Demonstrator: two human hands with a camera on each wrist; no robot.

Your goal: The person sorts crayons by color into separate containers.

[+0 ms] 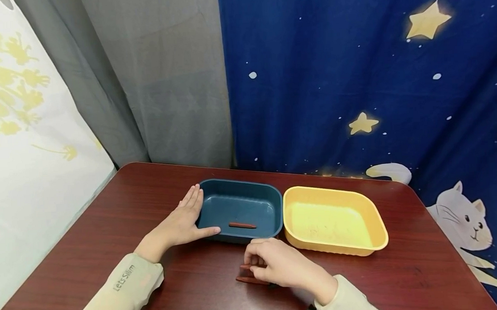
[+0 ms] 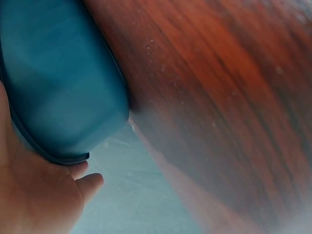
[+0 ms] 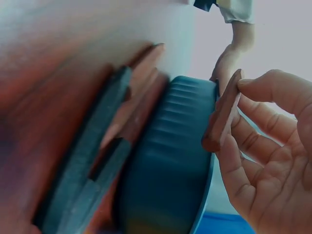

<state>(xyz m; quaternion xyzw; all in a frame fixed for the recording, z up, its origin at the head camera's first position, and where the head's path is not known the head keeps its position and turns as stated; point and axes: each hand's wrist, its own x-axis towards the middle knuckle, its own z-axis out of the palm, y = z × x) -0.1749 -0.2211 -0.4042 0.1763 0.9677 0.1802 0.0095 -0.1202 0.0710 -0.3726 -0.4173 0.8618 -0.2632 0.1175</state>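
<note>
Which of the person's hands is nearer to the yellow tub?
Right. The right hand pinches a brown stick just in front of the yellow tub's near-left corner; the left hand rests on the blue tub's far side.

Blurred sticks (image 3: 92, 161) beside the blue bin (image 3: 170, 161), count unclear
</note>
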